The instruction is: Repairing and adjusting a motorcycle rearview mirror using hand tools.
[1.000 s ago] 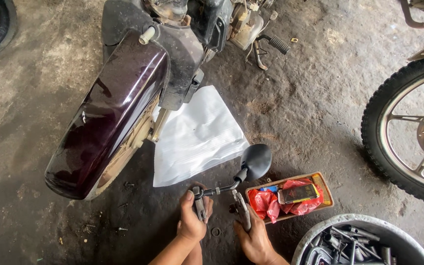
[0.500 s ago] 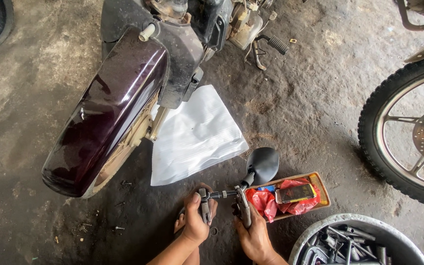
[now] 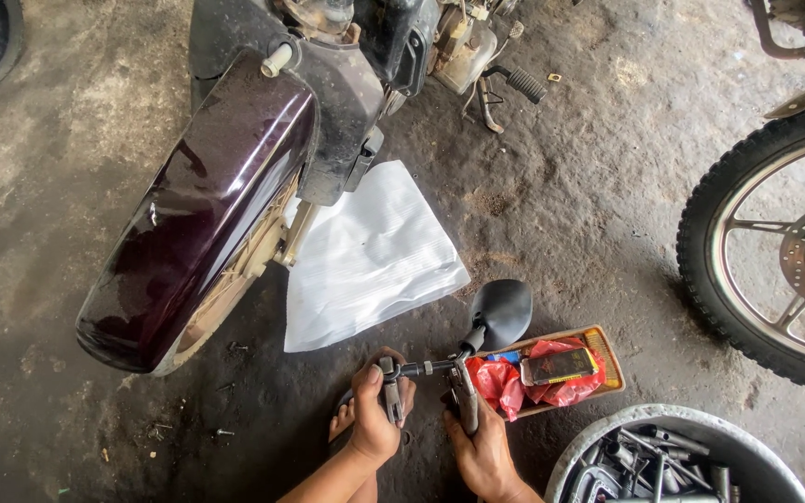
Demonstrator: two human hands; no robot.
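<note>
Head view shows the left hand closed around a wrench on the stem end of the black mirror, while the right hand closes pliers on the stem, mirror head just above them.

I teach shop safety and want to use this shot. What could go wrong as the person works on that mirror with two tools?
The left hand and right hand each grip a tool on the thin stem of the black mirror. If one slips, knuckles could hit the concrete floor. The mirror head hangs unsupported above the orange tray; a sudden release might knock it down and crack the glass. A foot lies right beside the tools, so it could get struck.
</note>
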